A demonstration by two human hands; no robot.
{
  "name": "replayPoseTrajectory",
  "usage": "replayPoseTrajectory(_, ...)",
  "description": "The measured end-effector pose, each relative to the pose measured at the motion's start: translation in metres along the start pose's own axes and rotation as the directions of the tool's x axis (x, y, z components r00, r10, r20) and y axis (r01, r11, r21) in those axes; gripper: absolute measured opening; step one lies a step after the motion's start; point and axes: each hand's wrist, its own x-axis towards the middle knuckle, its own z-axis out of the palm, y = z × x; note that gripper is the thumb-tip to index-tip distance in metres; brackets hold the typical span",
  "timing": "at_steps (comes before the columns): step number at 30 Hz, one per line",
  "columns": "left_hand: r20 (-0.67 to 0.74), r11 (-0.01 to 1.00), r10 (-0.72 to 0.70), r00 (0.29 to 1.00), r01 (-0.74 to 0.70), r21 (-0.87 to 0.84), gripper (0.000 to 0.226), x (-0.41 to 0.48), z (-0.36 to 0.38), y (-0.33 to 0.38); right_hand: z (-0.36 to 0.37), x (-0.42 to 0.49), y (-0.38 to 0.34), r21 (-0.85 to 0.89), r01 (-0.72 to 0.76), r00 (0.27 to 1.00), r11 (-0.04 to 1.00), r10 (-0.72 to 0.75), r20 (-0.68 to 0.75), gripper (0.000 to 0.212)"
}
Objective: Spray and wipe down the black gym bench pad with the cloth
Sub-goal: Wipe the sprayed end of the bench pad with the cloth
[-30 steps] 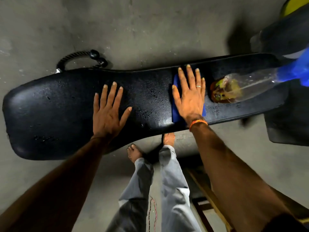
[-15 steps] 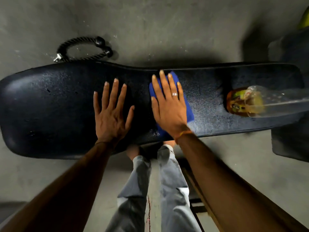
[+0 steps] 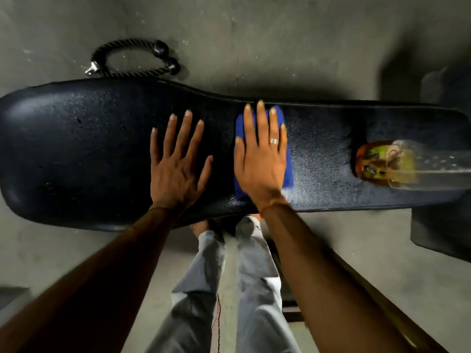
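Note:
The black gym bench pad [image 3: 76,154] stretches across the view, its textured surface speckled with droplets. My right hand [image 3: 262,159] lies flat with straight fingers on a folded blue cloth [image 3: 289,171], pressing it on the pad's middle; most of the cloth is hidden under the palm. My left hand [image 3: 178,164] rests flat on the pad just left of it, fingers spread. A clear spray bottle [image 3: 397,164] with a yellow and orange label lies on the pad at the right end.
A black rope handle [image 3: 132,59] with rubber end knobs lies on the concrete floor behind the pad. Dark equipment [image 3: 443,230] stands at the right edge. My legs in grey trousers [image 3: 249,289] stand in front of the bench, beside a wooden frame.
My right hand has slid the blue cloth leftward along the pad, away from the bottle and close to my left hand. The left hand has stayed planted.

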Motion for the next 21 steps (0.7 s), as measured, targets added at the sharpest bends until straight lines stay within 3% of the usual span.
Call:
replayPoseTrajectory(5,-0.004,1.000,0.000,1.000,0.000,0.009,0.070,0.000,0.001,0.000,-0.002,0.069,-0.007,0.093,-0.100,0.993,0.991,0.106,-0.059,0.058)
replayPoseTrajectory(8,0.000,1.000,0.013,1.000,-0.013,0.013,0.071,-0.001,0.000,-0.002,0.000,0.006,-0.012,0.054,-0.063,0.995,0.997,0.066,-0.068,0.060)
replayPoseTrajectory(12,0.005,0.999,0.035,0.999,-0.035,0.000,0.069,0.001,-0.002,-0.002,0.005,-0.052,-0.016,0.023,0.009,0.999,1.000,-0.010,0.037,0.063)
replayPoseTrajectory(16,-0.007,0.990,0.130,0.992,-0.129,0.049,0.068,-0.001,-0.008,-0.041,0.002,0.014,-0.017,0.031,0.045,0.999,0.999,-0.044,-0.032,0.061)
replayPoseTrajectory(21,-0.028,0.998,0.016,0.999,-0.014,0.068,0.071,-0.009,-0.016,-0.077,0.003,0.045,-0.026,0.078,-0.049,0.996,0.996,0.055,-0.075,0.060)
